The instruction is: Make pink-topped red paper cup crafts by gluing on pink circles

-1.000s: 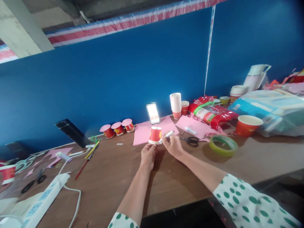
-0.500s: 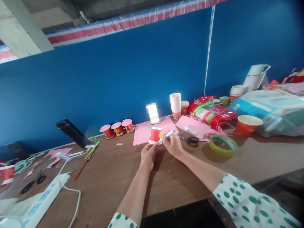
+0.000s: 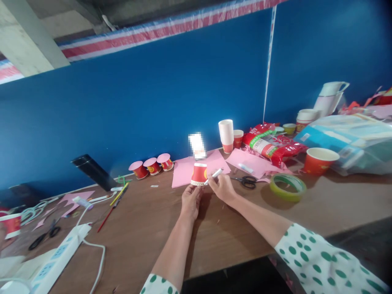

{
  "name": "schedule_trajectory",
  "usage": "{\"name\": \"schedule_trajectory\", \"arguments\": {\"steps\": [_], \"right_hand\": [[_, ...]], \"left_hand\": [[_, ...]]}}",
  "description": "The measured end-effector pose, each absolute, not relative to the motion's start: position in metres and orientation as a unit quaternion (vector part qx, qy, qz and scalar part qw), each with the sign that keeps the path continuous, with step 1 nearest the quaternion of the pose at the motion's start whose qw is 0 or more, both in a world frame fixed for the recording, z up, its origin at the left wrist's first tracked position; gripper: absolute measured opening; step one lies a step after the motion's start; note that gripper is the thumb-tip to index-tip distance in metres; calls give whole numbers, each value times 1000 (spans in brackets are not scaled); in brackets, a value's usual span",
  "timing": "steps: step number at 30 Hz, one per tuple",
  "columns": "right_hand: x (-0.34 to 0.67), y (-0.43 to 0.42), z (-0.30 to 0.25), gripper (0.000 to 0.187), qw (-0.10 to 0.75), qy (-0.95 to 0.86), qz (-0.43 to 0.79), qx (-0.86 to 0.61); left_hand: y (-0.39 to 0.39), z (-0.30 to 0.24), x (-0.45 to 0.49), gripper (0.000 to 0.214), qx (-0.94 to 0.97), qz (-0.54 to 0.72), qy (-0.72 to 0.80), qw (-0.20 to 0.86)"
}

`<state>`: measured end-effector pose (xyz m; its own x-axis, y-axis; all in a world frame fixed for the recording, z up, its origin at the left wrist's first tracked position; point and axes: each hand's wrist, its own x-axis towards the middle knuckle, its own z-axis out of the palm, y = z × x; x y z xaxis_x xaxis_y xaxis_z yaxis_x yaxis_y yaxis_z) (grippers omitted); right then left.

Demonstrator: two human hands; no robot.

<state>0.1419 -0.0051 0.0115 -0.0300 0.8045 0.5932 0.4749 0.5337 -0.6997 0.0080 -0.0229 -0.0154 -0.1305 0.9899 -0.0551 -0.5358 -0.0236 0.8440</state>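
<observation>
My left hand [image 3: 191,201] grips a short red paper cup [image 3: 199,174] by its lower end, where a pale patterned band shows. A white pen [image 3: 216,175] is pinched in the fingers of my right hand [image 3: 223,188], its tip against or very close to the right side of the cup. Pink paper sheets [image 3: 181,173] lie just behind the cup. Black-handled scissors [image 3: 248,182] rest to the right of my right hand, blades towards it.
Three red cups [image 3: 152,166] topped with pink discs line the back left. Stacked paper cups [image 3: 226,132], a red plastic package [image 3: 272,143], yellow-green tape [image 3: 288,188] and an orange cup [image 3: 320,161] stand right. A power strip [image 3: 58,257], cables and other scissors [image 3: 43,237] lie left.
The cup has turned in my left hand, so its yellow mark shows at the left instead of the right. The pen has shifted slightly. A red cup at the far left edge has moved a little.
</observation>
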Motion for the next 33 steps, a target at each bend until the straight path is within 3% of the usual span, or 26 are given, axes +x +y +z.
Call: {"name": "schedule_trajectory", "arguments": {"steps": [8, 33], "right_hand": [[141, -6, 10, 16, 530, -703, 158, -447], [141, -9, 12, 16, 531, -717, 134, -431]], "left_hand": [[-22, -17, 7, 23, 305, 637, 385, 595], [-24, -13, 8, 25, 310, 624, 397, 598]]}}
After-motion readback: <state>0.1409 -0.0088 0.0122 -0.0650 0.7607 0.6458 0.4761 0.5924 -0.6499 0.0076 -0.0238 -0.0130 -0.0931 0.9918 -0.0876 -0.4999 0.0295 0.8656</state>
